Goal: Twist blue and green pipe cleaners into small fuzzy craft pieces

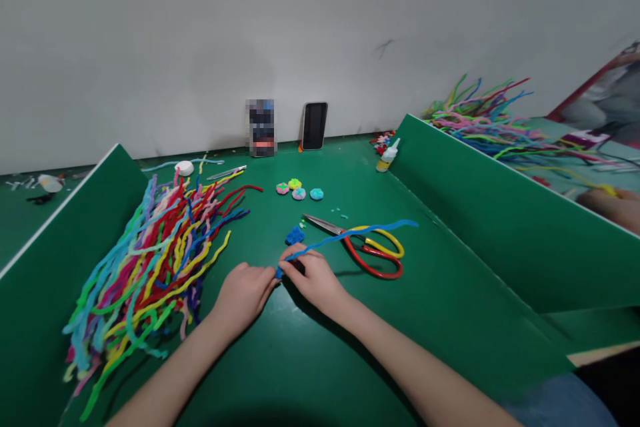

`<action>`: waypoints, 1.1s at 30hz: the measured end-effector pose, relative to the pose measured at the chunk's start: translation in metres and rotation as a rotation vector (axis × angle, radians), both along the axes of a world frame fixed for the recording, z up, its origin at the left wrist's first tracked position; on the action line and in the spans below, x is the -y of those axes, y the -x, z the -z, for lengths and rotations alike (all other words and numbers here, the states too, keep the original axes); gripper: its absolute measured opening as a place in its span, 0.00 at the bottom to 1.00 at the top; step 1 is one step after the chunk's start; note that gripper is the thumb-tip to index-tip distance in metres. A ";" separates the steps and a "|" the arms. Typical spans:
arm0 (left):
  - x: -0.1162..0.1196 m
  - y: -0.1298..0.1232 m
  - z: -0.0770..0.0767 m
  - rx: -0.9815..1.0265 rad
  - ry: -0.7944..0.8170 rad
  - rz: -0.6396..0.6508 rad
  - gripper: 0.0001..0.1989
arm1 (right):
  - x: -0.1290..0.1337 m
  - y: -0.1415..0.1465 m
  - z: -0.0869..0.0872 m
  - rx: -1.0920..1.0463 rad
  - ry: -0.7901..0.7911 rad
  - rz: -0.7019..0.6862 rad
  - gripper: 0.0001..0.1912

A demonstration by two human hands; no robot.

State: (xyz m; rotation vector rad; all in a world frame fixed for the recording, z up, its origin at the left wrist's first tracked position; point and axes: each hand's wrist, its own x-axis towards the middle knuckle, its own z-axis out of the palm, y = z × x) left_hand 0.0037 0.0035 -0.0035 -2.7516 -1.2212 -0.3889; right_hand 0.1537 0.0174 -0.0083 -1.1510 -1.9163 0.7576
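My left hand (246, 290) and my right hand (311, 279) meet near the middle of the green table. Both are closed on one blue pipe cleaner (373, 229), the fingertips pinching its bent or coiled near end. From my right hand its long free end stretches to the right, passing over a pair of scissors (374, 250) with red and yellow handles. A small bundle of blue pipe cleaner (295, 235) lies just beyond my fingers. Farther back sit several small round pipe-cleaner pieces, among them a turquoise one (317, 194). The exact shape between my fingertips is partly hidden.
A heap of coloured pipe cleaners (165, 247) fills the left side. Green dividers stand left and right (480, 213). A glue bottle (387, 157), tweezers (227, 173) and a phone (315, 127) are at the back. Beyond the right divider, another person's hand (611, 207) shows.
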 end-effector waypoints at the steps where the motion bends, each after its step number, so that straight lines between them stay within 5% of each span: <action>1: 0.000 0.000 0.000 -0.001 -0.024 0.010 0.19 | 0.000 0.000 0.000 -0.007 0.007 -0.001 0.07; 13: 0.000 0.000 -0.003 -0.009 -0.216 0.094 0.19 | -0.002 -0.003 -0.010 -0.081 0.254 -0.070 0.05; 27: 0.002 0.001 -0.002 -0.045 -0.200 0.145 0.18 | 0.000 -0.006 -0.013 -0.100 0.403 -0.155 0.07; 33: 0.001 0.001 -0.003 0.037 -0.143 0.105 0.19 | -0.004 -0.007 -0.009 -0.303 0.580 -0.163 0.02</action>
